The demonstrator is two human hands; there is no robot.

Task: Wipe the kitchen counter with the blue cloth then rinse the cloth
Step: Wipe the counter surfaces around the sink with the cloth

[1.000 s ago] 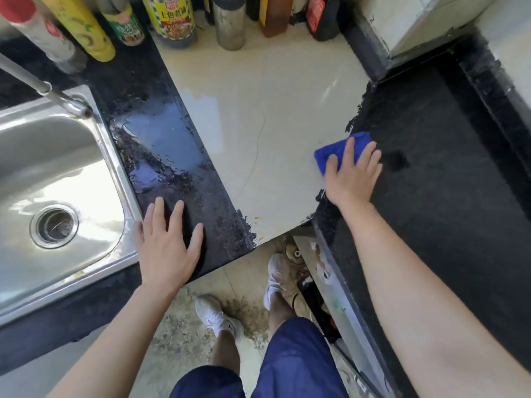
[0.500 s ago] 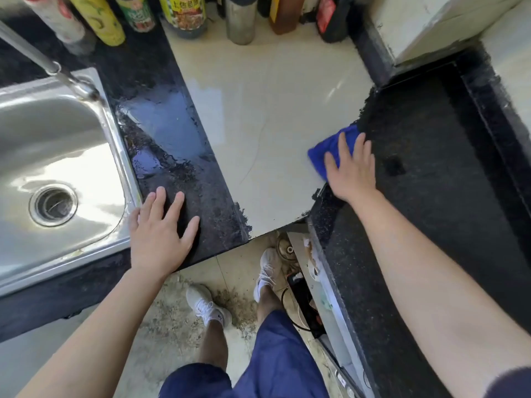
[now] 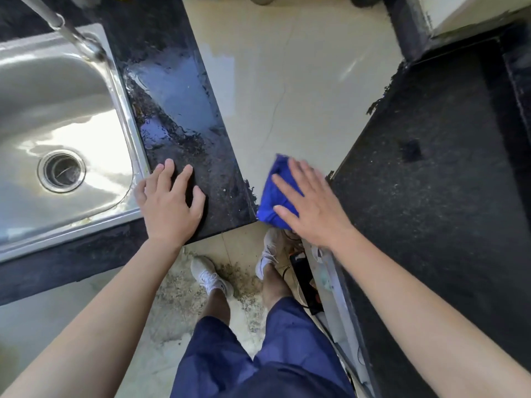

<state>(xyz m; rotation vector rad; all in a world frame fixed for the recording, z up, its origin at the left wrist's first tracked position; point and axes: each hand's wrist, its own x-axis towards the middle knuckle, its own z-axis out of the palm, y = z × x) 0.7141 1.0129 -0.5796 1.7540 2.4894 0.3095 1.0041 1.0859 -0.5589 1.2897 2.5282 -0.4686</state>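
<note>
The blue cloth (image 3: 273, 193) lies at the front edge of the cream section of the kitchen counter (image 3: 287, 90), partly hanging over it. My right hand (image 3: 311, 203) presses flat on the cloth with fingers spread, covering its right half. My left hand (image 3: 171, 205) rests flat, fingers apart, on the wet black granite strip (image 3: 178, 96) beside the sink, holding nothing. The steel sink (image 3: 57, 119) fills the left, with its drain (image 3: 61, 170) and the faucet spout (image 3: 71, 33) above it.
Black granite counter (image 3: 431, 182) runs along the right with a small dark mark (image 3: 411, 150). A tiled wall corner (image 3: 459, 12) stands at the top right. Below the counter gap are my feet in white shoes (image 3: 211, 277) and a dirty floor.
My right hand has dragged the blue cloth from the right granite edge leftward and toward me to the cream counter's front edge. My left hand stays planted. The camera has tilted down; bottles left view.
</note>
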